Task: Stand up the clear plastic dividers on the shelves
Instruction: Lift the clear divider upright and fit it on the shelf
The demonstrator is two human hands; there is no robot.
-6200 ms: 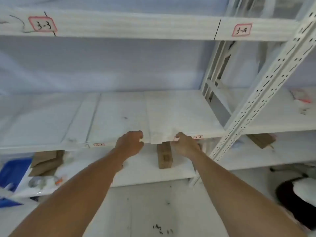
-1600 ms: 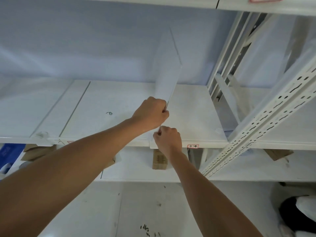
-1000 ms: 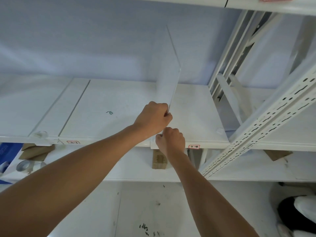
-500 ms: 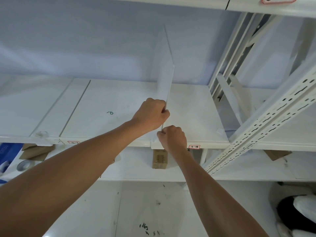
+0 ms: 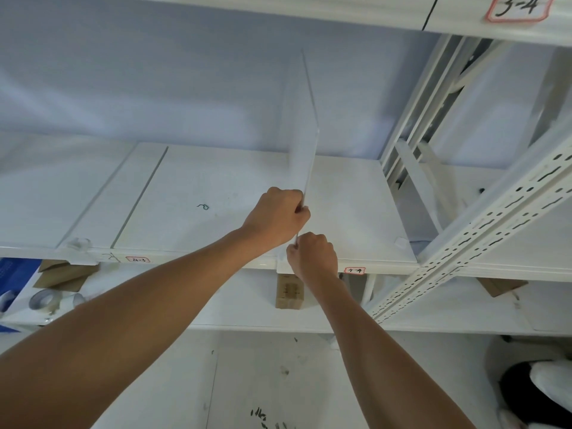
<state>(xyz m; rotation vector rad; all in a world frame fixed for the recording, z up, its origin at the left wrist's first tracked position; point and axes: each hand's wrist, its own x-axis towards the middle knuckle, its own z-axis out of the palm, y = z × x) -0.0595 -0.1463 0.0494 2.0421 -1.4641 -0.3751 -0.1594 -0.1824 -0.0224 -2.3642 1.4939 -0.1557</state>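
Divider (image 5: pixel 301 131) now raised off the shelf (image 5: pixel 198 193), near upright, leaning slightly left at the top. Left hand (image 5: pixel 277 218) closed on its front edge; right hand (image 5: pixel 312 253) pinching the lower corner at the shelf lip. Likely seating the base next.

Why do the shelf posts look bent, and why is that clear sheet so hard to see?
Head view: the wide-angle lens bows the post near the frame's edge; the divider is transparent and slightly blurred, showing mainly by its bright front edge; the light is soft and even, with only faint shadows under the left hand and right hand.
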